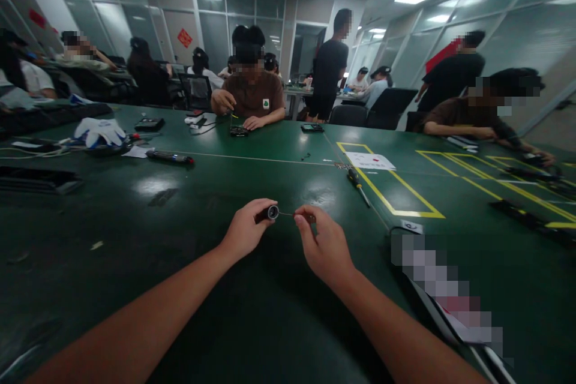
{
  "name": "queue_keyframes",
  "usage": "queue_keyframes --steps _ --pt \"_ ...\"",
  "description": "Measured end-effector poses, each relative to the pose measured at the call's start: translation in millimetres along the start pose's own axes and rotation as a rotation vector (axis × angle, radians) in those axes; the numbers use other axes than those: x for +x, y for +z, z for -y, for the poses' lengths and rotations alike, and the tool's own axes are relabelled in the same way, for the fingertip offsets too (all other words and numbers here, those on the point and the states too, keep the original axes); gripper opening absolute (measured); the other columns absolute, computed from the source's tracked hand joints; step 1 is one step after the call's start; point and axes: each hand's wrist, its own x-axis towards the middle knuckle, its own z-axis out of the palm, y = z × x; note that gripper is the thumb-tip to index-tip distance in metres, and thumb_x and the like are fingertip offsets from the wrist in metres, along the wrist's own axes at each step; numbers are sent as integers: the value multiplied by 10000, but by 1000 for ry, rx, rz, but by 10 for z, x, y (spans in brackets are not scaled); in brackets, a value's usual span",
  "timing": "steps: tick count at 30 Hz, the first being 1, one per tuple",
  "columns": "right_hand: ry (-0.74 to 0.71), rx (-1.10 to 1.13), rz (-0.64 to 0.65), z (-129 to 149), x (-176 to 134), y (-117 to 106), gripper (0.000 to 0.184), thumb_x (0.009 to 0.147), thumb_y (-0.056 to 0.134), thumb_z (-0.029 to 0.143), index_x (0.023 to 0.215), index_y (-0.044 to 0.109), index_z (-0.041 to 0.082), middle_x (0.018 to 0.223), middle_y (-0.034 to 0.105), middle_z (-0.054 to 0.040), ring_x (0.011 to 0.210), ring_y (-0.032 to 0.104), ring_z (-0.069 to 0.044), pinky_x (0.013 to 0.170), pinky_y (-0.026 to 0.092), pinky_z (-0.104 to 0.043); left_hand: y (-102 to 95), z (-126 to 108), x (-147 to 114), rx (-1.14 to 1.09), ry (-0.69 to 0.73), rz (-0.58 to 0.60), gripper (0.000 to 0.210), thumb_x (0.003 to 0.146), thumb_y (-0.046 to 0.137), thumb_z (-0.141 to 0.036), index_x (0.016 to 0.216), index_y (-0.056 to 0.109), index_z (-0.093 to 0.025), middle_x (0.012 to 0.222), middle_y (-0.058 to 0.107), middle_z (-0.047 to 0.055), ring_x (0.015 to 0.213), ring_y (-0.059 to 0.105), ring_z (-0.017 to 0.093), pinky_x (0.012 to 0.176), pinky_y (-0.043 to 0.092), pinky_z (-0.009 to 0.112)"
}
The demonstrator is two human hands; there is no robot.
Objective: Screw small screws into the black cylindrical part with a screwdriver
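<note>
My left hand (249,225) is closed around a small dark cylinder (272,212), whose round end with a pale rim faces me. From near that end a thin wire-like strand (285,213) runs across to my right hand (324,243). Thumb and forefinger of the right hand pinch the strand's other end. Whether the strand is fixed to the cylinder I cannot tell. Both hands are held above the green table (216,288). To the right of them lies a screwdriver (359,186) with a yellow and black handle.
A marker-like pen (170,157) and white-blue gloves (99,132) lie at the left. Yellow tape outlines (418,203) and a paper sheet (370,161) are at the right, with a dark-edged object (432,300) nearer me. Across the table sits a co-worker (254,90).
</note>
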Motion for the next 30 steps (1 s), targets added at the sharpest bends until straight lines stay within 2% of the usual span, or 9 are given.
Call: queue_keyframes --steps 8,14,19,30 --pt "56 102 11 -36 35 -6 159 1016 492 300 1014 630 221 864 727 -37 795 694 -203 728 500 -322 0 33 0 36 28 -17 386 832 687 -133 1199 721 -247 1244 705 73 1163 663 242 1072 503 457" --pt "-47 9 30 42 -17 15 150 1006 503 277 1044 639 228 919 720 -63 853 683 -228 774 508 -351 -26 -28 5 75 53 -30 352 829 685 -121 1156 737 -243 1208 723 64 1129 673 232 1053 509 436" --pt "37 80 31 6 5 28 151 1006 501 280 1017 640 223 890 725 -44 826 689 -216 729 493 -324 -35 4 14 96 39 -36 338 824 688 -116 1133 743 -241 1180 729 61 1112 676 235 1045 511 441" --pt "131 240 -20 -127 8 101 166 1011 507 316 1028 644 222 881 746 -35 828 721 -200 760 511 -316 -7 101 10 -15 -37 -32 363 812 722 -141 1161 744 -238 1176 733 62 1064 701 232 996 548 419"
